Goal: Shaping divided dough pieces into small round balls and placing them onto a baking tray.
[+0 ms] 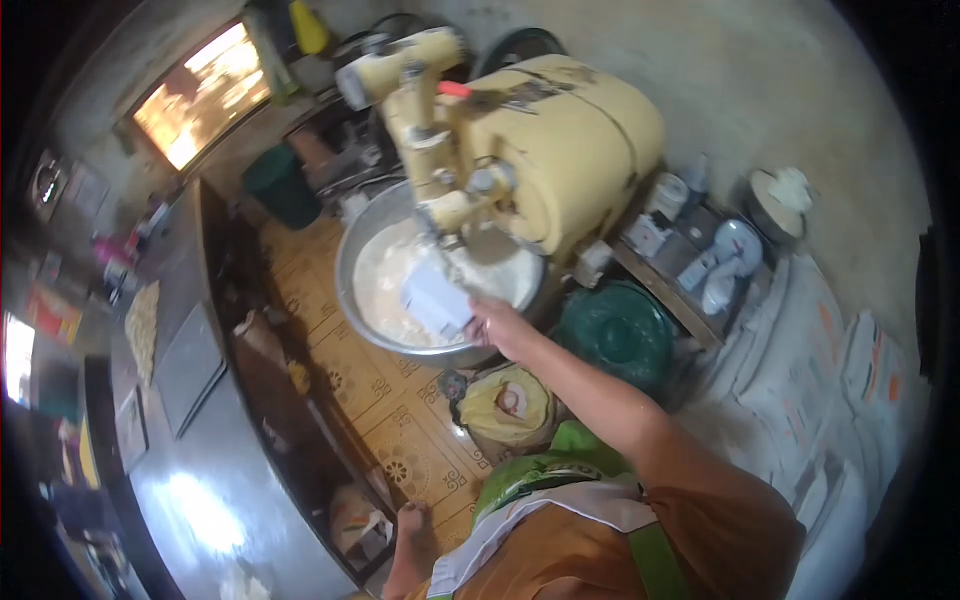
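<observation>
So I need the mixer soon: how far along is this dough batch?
Done: white dough mass already sits in the metal bowl under the yellow mixer. In hand: the right hand holds a pale flat scraper-like piece over the bowl's near rim. Left: the dough is not out yet. Left hand isn't visible.

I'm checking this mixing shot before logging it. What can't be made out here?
Head view:
- Left hand: not in view.
- Right hand: fingers hidden behind the white scraper-like piece, so the grip is unclear.
- Mixing bowl contents: pale blurred mass; far side hidden by the yellow mixer.
- Items on the low shelf: too small to identify.
</observation>
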The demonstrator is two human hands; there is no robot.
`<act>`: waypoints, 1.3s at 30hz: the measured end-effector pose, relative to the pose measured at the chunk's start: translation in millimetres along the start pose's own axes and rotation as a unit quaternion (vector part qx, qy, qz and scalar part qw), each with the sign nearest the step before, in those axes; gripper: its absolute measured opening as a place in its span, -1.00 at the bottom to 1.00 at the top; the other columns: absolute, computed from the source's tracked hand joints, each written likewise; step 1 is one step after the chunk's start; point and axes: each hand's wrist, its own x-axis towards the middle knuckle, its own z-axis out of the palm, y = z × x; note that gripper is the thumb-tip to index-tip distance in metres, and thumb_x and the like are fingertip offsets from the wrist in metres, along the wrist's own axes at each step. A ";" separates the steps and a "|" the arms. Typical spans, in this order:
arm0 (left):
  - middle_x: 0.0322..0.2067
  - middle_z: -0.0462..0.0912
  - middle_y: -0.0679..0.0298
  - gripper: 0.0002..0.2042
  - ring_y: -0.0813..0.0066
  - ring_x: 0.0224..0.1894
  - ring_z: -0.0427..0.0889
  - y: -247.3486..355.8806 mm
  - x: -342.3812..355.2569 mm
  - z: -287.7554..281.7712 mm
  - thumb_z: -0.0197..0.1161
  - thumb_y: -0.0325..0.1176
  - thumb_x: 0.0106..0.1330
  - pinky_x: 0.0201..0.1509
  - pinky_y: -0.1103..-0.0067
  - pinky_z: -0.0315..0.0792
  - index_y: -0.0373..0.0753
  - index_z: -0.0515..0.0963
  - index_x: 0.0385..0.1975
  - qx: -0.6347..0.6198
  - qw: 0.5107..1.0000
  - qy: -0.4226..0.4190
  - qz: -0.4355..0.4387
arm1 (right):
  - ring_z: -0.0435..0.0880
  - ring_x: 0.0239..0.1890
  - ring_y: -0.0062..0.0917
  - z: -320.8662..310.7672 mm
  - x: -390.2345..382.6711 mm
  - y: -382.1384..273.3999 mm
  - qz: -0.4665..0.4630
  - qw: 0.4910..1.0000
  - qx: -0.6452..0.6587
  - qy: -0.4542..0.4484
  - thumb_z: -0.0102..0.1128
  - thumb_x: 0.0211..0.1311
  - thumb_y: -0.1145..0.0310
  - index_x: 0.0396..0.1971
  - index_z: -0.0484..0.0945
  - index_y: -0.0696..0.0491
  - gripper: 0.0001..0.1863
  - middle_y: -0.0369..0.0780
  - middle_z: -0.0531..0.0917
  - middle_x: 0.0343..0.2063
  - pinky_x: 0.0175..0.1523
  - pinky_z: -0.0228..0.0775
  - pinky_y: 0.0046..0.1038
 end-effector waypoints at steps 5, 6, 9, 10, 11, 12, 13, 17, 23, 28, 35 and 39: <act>-0.52 0.54 0.44 -0.93 0.58 -0.48 0.53 79.1 37.8 60.3 0.17 -0.38 0.40 -0.41 0.60 0.39 -0.11 0.57 -0.35 0.121 0.990 0.066 0.038 | 0.62 -0.47 -0.62 -91.4 -85.3 -11.7 -0.087 0.971 -0.224 -0.005 0.17 0.48 0.24 -0.34 0.59 0.14 -0.73 -0.27 0.66 -0.52 -0.31 0.43 -0.54; -0.52 0.54 0.44 -0.92 0.58 -0.49 0.52 96.3 37.5 76.3 0.17 -0.39 0.40 -0.42 0.60 0.39 -0.11 0.56 -0.36 0.136 0.988 0.073 0.022 | 0.62 -0.47 -0.63 -120.3 -104.2 -20.9 -0.094 0.965 -0.243 0.030 0.20 0.46 0.26 -0.32 0.60 0.14 -0.76 -0.27 0.67 -0.50 -0.31 0.44 -0.54; -0.52 0.53 0.44 -0.90 0.58 -0.50 0.52 121.6 42.4 108.7 0.17 -0.39 0.41 -0.44 0.60 0.39 -0.12 0.56 -0.38 0.166 0.981 0.096 -0.007 | 0.59 -0.48 -0.69 -214.6 -136.5 -43.1 -0.111 0.951 -0.247 0.152 0.26 0.39 0.28 -0.31 0.66 0.12 -0.80 -0.31 0.66 -0.54 -0.36 0.40 -0.55; -0.52 0.52 0.45 -0.89 0.59 -0.49 0.52 120.2 43.3 112.4 0.16 -0.39 0.42 -0.45 0.59 0.39 -0.11 0.56 -0.38 0.168 0.982 0.082 -0.007 | 0.60 -0.48 -0.66 -250.0 -137.5 -55.2 -0.133 0.924 -0.300 0.195 0.27 0.38 0.27 -0.34 0.66 0.13 -0.78 -0.29 0.65 -0.56 -0.35 0.42 -0.51; -0.51 0.52 0.46 -0.88 0.59 -0.47 0.52 114.4 43.1 108.5 0.16 -0.38 0.43 -0.45 0.58 0.39 -0.11 0.56 -0.39 0.171 0.983 0.073 -0.007 | 0.61 -0.48 -0.63 -284.3 -131.8 -68.2 -0.152 0.894 -0.350 0.234 0.27 0.37 0.25 -0.37 0.66 0.14 -0.76 -0.27 0.64 -0.58 -0.33 0.43 -0.46; -0.51 0.51 0.48 -0.88 0.59 -0.46 0.52 108.3 42.9 105.0 0.16 -0.37 0.44 -0.46 0.57 0.40 -0.10 0.56 -0.39 0.173 0.983 0.064 -0.008 | 0.64 -0.48 -0.54 -316.8 -121.0 -79.9 -0.168 0.848 -0.415 0.283 0.25 0.36 0.22 -0.39 0.66 0.14 -0.72 -0.23 0.65 -0.58 -0.31 0.44 -0.39; -0.51 0.51 0.48 -0.88 0.59 -0.46 0.52 103.6 40.4 101.1 0.16 -0.37 0.44 -0.46 0.57 0.40 -0.10 0.56 -0.39 0.178 0.982 0.067 -0.008 | 0.67 -0.48 -0.46 -348.2 -106.5 -91.4 -0.183 0.794 -0.477 0.328 0.23 0.36 0.18 -0.42 0.66 0.14 -0.69 -0.18 0.65 -0.59 -0.30 0.45 -0.31; -0.50 0.59 0.40 -0.96 0.42 -0.39 0.63 98.7 36.1 148.2 0.22 -0.43 0.34 -0.41 0.47 0.49 -0.15 0.60 -0.36 0.427 0.894 -0.113 0.079 | 0.73 -0.33 -0.17 -468.8 -32.9 -123.0 -0.137 0.712 -0.521 0.451 0.16 0.38 0.12 -0.37 0.69 0.13 -0.64 -0.06 0.72 -0.45 -0.20 0.50 -0.14; -0.38 0.71 0.29 -0.88 0.39 -0.21 0.72 117.3 22.8 248.5 0.29 -0.45 0.33 -0.20 0.41 0.60 -0.31 0.66 -0.21 0.809 0.475 -0.296 0.178 | 0.75 -0.14 -0.12 -518.0 38.7 -136.1 -0.022 0.670 -0.584 0.458 0.15 0.36 0.14 -0.32 0.73 0.08 -0.67 -0.05 0.76 -0.29 -0.03 0.50 -0.04; -0.23 0.74 0.08 -0.67 0.14 -0.08 0.71 119.0 27.3 290.5 0.36 -0.34 0.15 0.01 0.35 0.57 -0.28 0.64 -0.09 0.468 0.843 -0.064 0.257 | 0.74 -0.06 -0.15 -521.8 36.0 -154.4 0.025 0.652 -0.686 0.322 0.14 0.34 0.16 -0.25 0.74 0.04 -0.70 -0.05 0.76 -0.20 0.08 0.42 0.02; -0.15 0.74 0.14 -0.70 0.44 -0.08 0.69 216.8 59.7 428.2 0.29 -0.39 0.41 0.04 0.53 0.52 -0.37 0.60 0.06 0.531 0.837 -0.063 0.119 | 0.72 -0.01 -0.18 -535.8 23.4 -164.3 0.057 0.676 -0.671 0.298 0.14 0.34 0.17 -0.18 0.74 0.02 -0.71 -0.07 0.76 -0.13 0.14 0.33 0.07; -0.18 0.75 0.06 -0.68 0.34 -0.09 0.72 247.7 69.4 474.7 0.30 -0.34 0.38 0.03 0.48 0.54 -0.38 0.61 0.05 0.530 0.823 -0.094 0.182 | 0.72 0.00 -0.19 -526.1 37.5 -162.7 0.056 0.691 -0.648 0.314 0.14 0.35 0.15 -0.19 0.74 0.02 -0.70 -0.08 0.76 -0.12 0.16 0.30 0.08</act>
